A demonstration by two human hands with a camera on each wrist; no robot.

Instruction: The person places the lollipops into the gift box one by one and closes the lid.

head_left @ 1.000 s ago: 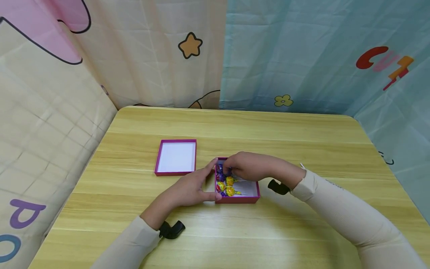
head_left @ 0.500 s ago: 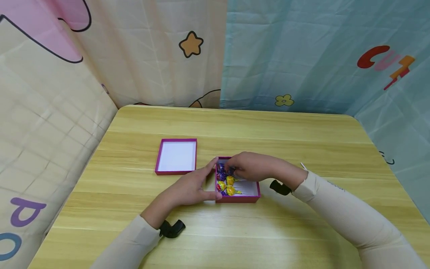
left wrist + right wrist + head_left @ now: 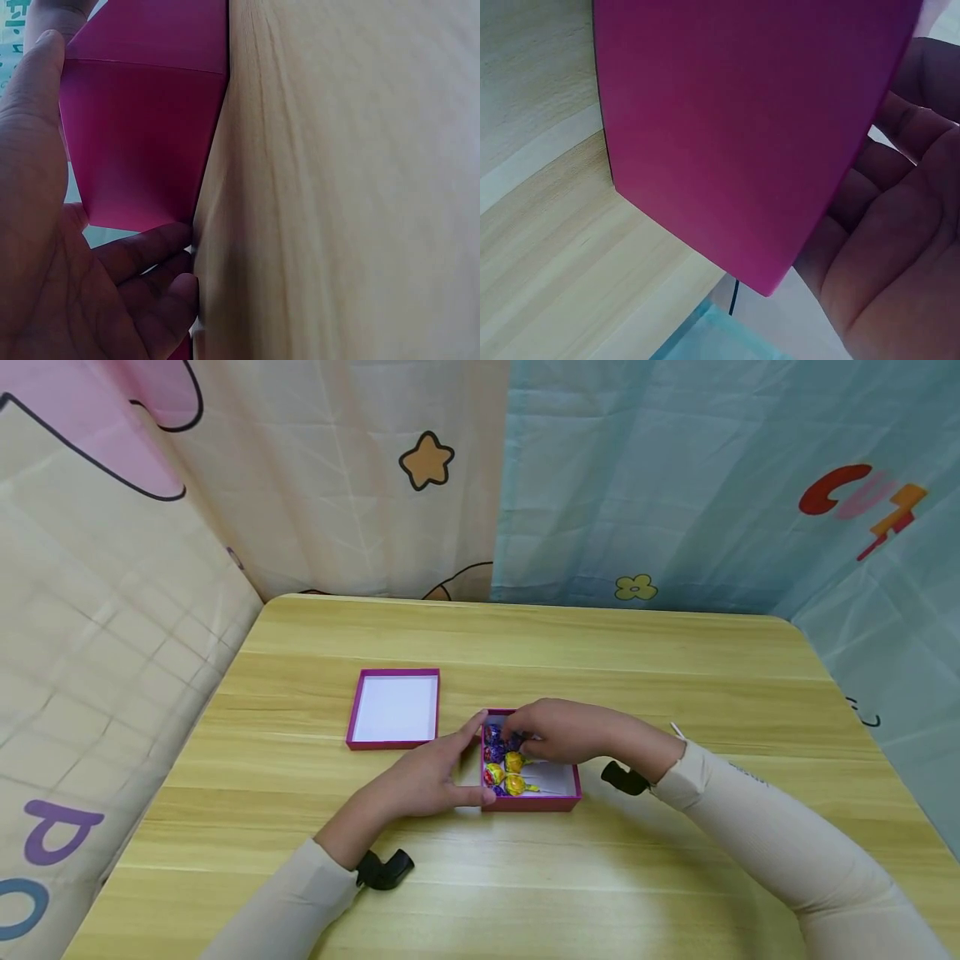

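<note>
Head view is showing me partway through the packing, as I judge it — the lid (image 3: 393,709) is lying open side up toward the left of the table (image 3: 525,635), apart from the box (image 3: 531,768), which is sitting near the table's middle. Wrapped lollipops (image 3: 504,760), purple ones and yellow ones, are filling the left half of the box with their sticks pointing right, while the right half is showing bare white floor. I count that as some sweets in, room to spare, and the lid not yet on.

My left hand (image 3: 435,777) is resting on the table against the box's left wall, thumb along the near left corner and index finger reaching up toward the far left corner, the fingers fairly straight — bracing rather than gripping. From the left wrist view, the magenta wall (image 3: 142,135) is filling the space between thumb and fingers, so that hand is spread and cradling the box's side.

My right hand (image 3: 558,731) is arching over the far edge of the box, wrist raised, fingertips curling down among the purple lollipops at the far left corner. I am seeming to pinch or nudge one there, but I cannot tell whether it is really held. The right wrist view is showing only the box's outer wall (image 3: 742,135) and my palm (image 3: 900,240) beside it.
</note>
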